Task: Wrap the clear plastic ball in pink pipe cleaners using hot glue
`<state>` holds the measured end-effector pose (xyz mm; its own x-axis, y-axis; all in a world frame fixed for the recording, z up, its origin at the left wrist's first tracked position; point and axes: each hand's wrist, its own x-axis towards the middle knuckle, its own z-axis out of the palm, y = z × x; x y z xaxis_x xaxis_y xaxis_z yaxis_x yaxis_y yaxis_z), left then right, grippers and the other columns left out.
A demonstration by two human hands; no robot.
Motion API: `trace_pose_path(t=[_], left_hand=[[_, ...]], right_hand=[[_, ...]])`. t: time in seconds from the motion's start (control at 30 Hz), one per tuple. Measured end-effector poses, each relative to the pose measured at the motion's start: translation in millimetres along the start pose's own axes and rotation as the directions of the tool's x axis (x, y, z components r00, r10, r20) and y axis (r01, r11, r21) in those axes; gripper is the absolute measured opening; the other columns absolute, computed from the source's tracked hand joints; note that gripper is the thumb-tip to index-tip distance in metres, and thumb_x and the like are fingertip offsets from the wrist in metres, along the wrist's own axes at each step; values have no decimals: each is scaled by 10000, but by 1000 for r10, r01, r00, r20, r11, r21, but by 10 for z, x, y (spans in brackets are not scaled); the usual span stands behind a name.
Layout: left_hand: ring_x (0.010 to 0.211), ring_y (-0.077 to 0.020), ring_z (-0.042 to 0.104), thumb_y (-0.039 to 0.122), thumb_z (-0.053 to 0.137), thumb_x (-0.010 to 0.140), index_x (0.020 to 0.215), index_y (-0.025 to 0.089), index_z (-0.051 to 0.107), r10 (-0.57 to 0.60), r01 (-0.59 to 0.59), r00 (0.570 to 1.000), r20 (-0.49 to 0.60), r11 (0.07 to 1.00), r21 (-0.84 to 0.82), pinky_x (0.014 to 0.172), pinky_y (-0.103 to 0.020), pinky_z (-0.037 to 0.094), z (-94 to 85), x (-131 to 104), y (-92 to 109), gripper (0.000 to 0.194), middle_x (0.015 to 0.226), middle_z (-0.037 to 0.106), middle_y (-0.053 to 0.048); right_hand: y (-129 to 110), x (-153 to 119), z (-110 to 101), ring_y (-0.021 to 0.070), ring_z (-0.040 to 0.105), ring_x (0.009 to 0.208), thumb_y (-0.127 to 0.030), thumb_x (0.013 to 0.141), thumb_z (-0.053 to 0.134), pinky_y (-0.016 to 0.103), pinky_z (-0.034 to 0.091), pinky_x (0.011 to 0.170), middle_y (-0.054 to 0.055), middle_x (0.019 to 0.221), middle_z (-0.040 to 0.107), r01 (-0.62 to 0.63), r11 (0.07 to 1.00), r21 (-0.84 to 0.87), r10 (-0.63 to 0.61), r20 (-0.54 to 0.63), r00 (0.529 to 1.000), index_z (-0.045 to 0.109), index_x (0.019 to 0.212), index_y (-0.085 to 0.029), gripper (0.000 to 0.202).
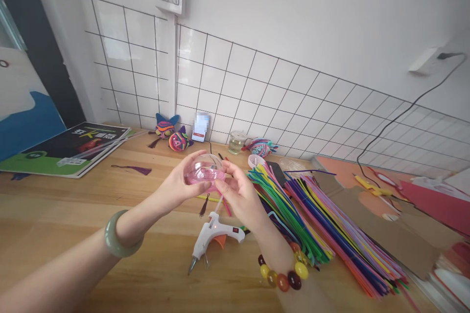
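Note:
A clear plastic dome with pink pipe cleaner (pixel 206 170) around its lower part is held between both hands above the table. My left hand (pixel 180 179), with a green bangle on the wrist, wraps round its left side. Fingers and thumb of my right hand (pixel 239 191), above a beaded bracelet, pinch its right edge. A white glue gun (pixel 216 233) with a small red light lies just below the hands, nozzle towards me. Bundles of coloured pipe cleaners (pixel 293 210) lie to the right of my right hand.
Two colourful figures (pixel 166 127), a phone (pixel 200 127), a glass jar (pixel 237 142) and another striped figure (pixel 261 146) stand along the wall grid. A purple tassel (pixel 137 169) and large book (pixel 69 149) lie left. A yellow tool (pixel 372 186) with a cable rests on cardboard (pixel 396 234) at right.

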<state>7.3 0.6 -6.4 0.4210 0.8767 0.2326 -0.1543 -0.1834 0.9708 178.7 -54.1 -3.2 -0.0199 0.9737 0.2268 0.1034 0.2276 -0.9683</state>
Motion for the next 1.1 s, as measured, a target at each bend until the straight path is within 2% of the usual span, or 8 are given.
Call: trace_pose_path(t=[0.1,0.2,0.33,0.47,0.57,0.8,0.93,1.1], left_hand=[[1183,-353,608,378,814,636,1366,168,451,10,-10,1000,-21,1000,-3,976,-452,502,-44,28,-22,842,1286,638,-175],[1194,-366,599,404,808,652,1390,174,429,-1,0,1000,-7,999,-47,988,-470,484,-88,51,-35,860,1300,630,-179],[1203,-358,596,391,801,681,1416,192,411,7,-5,1000,18,995,-99,1006,-467,465,-126,59,-32,856,1286,641,-169],[1194,-350,600,375,803,678,1420,191,409,12,-10,1000,14,992,-123,996,-459,469,-138,57,-29,860,1291,638,-168],[1192,-342,600,378,808,668,1422,191,409,13,-11,1000,16,991,-130,983,-436,477,-137,58,-25,873,1290,640,-165],[1185,-349,599,350,820,649,1406,201,440,20,-20,1000,2,986,-164,991,-448,459,-141,52,-10,860,1269,649,-160],[1201,-349,583,351,824,647,1378,200,468,45,-50,999,-28,975,-216,1020,-473,432,-174,70,0,827,1277,637,-155],[1194,-329,576,353,799,680,1288,162,554,84,-85,996,-14,950,-301,982,-412,452,-235,113,87,682,1235,657,-161]], right_hand=[[-42,40,-185,212,664,1034,-503,855,614,357,539,872,112,1275,579,-71,994,-85,74,32,997,478,1294,-217,541],[-15,75,-412,183,657,918,-501,920,499,307,498,808,79,1081,664,-135,869,-475,217,122,969,579,1172,-176,420],[142,119,-566,124,519,599,-398,828,630,252,372,568,-25,634,586,-90,656,-750,482,324,814,665,740,-158,258],[340,161,-479,72,287,457,-326,698,752,256,208,472,-94,434,316,-13,618,-786,607,467,643,495,480,-176,369],[449,188,-376,67,261,458,-371,653,794,260,164,465,-103,429,271,29,618,-786,635,520,572,366,454,-186,507],[389,227,-298,72,395,502,-375,765,718,209,276,473,-89,519,428,25,722,-691,586,631,508,565,591,-177,305],[211,166,-306,81,521,571,-332,838,646,176,392,509,-44,693,597,-22,789,-615,518,644,563,633,769,-182,166],[-16,59,-433,63,592,491,-338,845,641,175,468,482,3,854,678,-300,866,-400,496,615,613,586,944,-172,201]])
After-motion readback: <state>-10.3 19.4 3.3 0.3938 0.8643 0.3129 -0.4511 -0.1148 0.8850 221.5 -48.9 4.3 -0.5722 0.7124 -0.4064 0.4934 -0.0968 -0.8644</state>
